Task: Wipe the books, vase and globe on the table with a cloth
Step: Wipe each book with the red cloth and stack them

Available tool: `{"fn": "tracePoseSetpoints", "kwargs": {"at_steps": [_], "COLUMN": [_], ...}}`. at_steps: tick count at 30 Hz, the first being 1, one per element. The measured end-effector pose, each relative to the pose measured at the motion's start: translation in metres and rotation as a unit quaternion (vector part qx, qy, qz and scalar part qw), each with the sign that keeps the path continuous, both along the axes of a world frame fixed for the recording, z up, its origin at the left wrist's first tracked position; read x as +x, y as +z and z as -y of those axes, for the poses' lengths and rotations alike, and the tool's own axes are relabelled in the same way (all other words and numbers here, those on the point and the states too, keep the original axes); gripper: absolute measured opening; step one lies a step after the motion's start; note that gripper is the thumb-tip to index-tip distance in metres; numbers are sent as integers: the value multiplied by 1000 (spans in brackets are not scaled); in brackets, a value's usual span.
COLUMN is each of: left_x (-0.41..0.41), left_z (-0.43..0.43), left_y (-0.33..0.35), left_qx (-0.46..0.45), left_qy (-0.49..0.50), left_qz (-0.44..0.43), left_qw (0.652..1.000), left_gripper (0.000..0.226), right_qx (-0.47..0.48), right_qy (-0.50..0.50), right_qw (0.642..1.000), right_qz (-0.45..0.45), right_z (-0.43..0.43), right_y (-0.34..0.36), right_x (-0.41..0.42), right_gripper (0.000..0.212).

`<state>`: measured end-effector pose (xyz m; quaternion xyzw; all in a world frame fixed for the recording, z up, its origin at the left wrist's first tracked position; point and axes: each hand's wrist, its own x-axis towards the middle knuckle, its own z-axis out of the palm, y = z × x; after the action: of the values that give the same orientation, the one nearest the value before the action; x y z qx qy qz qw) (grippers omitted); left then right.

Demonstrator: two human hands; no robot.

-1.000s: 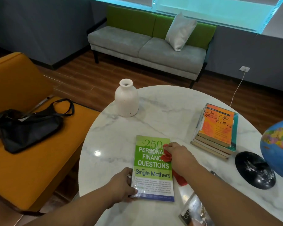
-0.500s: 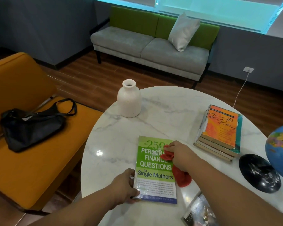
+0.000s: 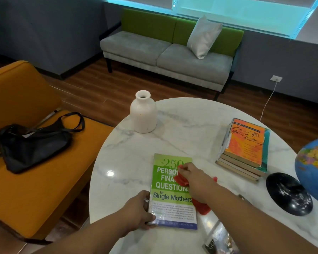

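table (image 3: pixel 191 121): white marble look, polished, reflecting light
green book (image 3: pixel 165 184): paper, glossy cover
cloth (image 3: pixel 181 179): red fabric, crumpled
vase (image 3: pixel 143 114): white, matt, ceramic look
globe (image 3: pixel 314 171): smooth, slight sheen
globe base (image 3: pixel 288 194): black, glossy
floor (image 3: pixel 99 92): wood planks

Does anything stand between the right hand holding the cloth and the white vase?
Nothing visible does. The right hand holds the red cloth on the green book; beyond the book's far edge only bare table lies before the vase. The book stack and globe sit off to the right.
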<state>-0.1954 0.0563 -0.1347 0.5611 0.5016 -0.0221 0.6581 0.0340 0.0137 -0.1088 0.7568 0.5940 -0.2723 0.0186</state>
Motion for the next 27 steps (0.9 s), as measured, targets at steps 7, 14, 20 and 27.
{"fn": "tracePoseSetpoints", "kwargs": {"at_steps": [7,14,20,27], "left_x": [0,1,1,1], "left_z": [0,-1,-1,1], "left_y": [-2,-1,0,2], "left_qx": [5,1,-3,0], "left_qy": [-5,-3,-1,-5], "left_qz": [-1,-1,2,-1], "left_qw": [1000,1000,1000,1000], "left_gripper": [51,52,50,50], "right_qx": [22,75,14,47], "right_qy": [-44,-57,36,20], "right_qw": [999,994,998,998], "right_qz": [23,-55,-51,-33], "right_z": [-3,-2,3,-2], "right_y": [9,11,8,-2], "right_x": [1,-10,-8,-16], "right_gripper": [52,36,46,63]}}
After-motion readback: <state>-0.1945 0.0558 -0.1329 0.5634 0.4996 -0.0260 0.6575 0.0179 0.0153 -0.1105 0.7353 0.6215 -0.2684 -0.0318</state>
